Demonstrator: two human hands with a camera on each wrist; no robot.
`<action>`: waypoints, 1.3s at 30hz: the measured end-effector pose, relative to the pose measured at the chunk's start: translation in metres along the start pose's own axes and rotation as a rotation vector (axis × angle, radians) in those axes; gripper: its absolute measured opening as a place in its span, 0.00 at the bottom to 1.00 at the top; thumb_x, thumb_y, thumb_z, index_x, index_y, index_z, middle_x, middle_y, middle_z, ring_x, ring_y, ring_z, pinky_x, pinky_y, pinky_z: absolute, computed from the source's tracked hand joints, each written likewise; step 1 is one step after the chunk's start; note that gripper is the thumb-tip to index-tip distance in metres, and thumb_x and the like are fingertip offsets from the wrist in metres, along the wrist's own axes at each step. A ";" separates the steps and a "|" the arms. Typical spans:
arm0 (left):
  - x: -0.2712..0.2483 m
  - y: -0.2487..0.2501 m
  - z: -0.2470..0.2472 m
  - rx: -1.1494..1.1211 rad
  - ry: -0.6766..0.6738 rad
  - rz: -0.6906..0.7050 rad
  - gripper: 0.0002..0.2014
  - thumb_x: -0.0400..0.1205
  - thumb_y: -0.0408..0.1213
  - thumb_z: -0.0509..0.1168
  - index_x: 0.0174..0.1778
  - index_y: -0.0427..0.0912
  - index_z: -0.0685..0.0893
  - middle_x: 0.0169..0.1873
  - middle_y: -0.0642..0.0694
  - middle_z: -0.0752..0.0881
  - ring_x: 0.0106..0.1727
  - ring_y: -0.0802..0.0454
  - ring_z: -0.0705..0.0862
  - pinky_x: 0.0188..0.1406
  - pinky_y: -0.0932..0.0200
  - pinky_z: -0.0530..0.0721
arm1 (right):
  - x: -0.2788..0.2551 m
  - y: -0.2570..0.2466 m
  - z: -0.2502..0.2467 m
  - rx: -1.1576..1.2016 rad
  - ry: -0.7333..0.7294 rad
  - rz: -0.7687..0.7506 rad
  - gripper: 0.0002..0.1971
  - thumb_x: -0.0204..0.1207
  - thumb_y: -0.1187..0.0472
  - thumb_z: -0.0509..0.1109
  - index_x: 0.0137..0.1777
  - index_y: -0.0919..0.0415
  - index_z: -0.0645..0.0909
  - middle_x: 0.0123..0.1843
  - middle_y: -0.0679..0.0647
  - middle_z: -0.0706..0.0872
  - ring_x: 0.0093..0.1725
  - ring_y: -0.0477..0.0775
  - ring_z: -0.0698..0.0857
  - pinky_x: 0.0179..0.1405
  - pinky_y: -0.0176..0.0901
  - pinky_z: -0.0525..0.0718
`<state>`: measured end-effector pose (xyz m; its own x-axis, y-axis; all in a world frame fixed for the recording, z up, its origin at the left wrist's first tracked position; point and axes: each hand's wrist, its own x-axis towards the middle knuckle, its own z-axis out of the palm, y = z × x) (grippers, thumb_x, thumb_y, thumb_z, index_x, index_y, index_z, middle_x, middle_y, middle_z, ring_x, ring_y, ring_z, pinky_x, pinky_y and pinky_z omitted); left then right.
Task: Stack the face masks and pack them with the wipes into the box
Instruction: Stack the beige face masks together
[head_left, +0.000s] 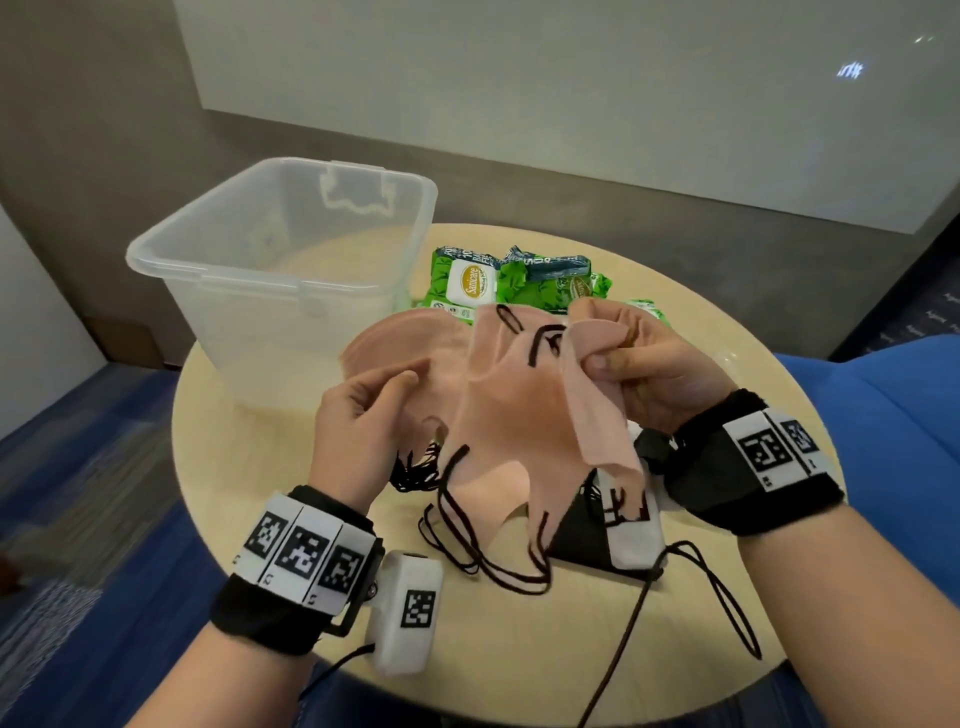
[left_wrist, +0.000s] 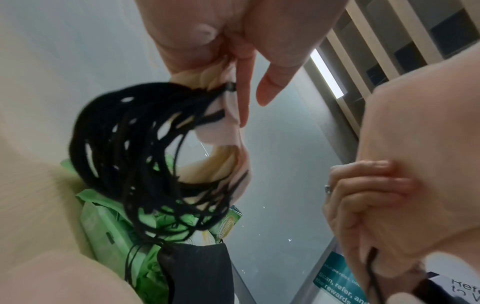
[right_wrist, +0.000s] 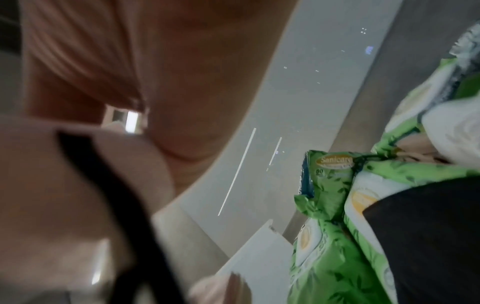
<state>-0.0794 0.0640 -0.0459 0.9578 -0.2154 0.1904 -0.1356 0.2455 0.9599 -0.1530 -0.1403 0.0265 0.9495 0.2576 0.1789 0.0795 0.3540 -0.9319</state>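
Several pink face masks with black ear loops are held above the round table. My left hand (head_left: 363, 410) holds a fanned stack of pink masks (head_left: 395, 343) at one end, and their black loops (left_wrist: 135, 156) hang down in a bunch. My right hand (head_left: 628, 358) pinches a single pink mask (head_left: 519, 410) by its upper corner; this mask hangs crumpled between both hands. A black mask (head_left: 576, 535) lies on the table under it. Green wipes packs (head_left: 498, 283) lie behind the hands. The clear plastic box (head_left: 208, 260) stands open and looks empty at the back left.
The round beige table (head_left: 234, 467) has its front edge close to my wrists. Loose black loops (head_left: 493, 551) and a dark cable (head_left: 634, 623) trail over its front part. A blue seat (head_left: 883, 415) is to the right, blue carpet to the left.
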 end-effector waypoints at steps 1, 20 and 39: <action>-0.002 0.002 0.001 -0.026 -0.038 -0.003 0.11 0.82 0.28 0.61 0.42 0.39 0.89 0.34 0.47 0.89 0.39 0.55 0.85 0.39 0.62 0.83 | 0.002 0.001 0.000 -0.048 0.022 0.020 0.15 0.56 0.65 0.83 0.36 0.61 0.79 0.33 0.53 0.86 0.32 0.46 0.86 0.32 0.33 0.83; -0.011 0.003 0.010 -0.043 -0.274 0.268 0.26 0.75 0.19 0.62 0.62 0.52 0.77 0.61 0.48 0.83 0.63 0.52 0.82 0.64 0.57 0.79 | 0.021 0.008 -0.003 -0.959 0.503 -0.231 0.10 0.60 0.70 0.71 0.30 0.54 0.75 0.40 0.51 0.81 0.44 0.48 0.80 0.49 0.40 0.77; 0.001 -0.008 0.001 0.042 -0.104 0.254 0.21 0.77 0.18 0.61 0.48 0.53 0.83 0.47 0.57 0.87 0.51 0.64 0.84 0.49 0.69 0.80 | 0.008 -0.007 0.008 -1.115 0.934 -0.436 0.18 0.65 0.68 0.68 0.51 0.46 0.76 0.34 0.41 0.78 0.32 0.40 0.74 0.37 0.38 0.75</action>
<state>-0.0781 0.0605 -0.0532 0.8611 -0.2484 0.4437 -0.3801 0.2652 0.8861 -0.1480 -0.1334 0.0375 0.6038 -0.4804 0.6361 0.1722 -0.7005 -0.6925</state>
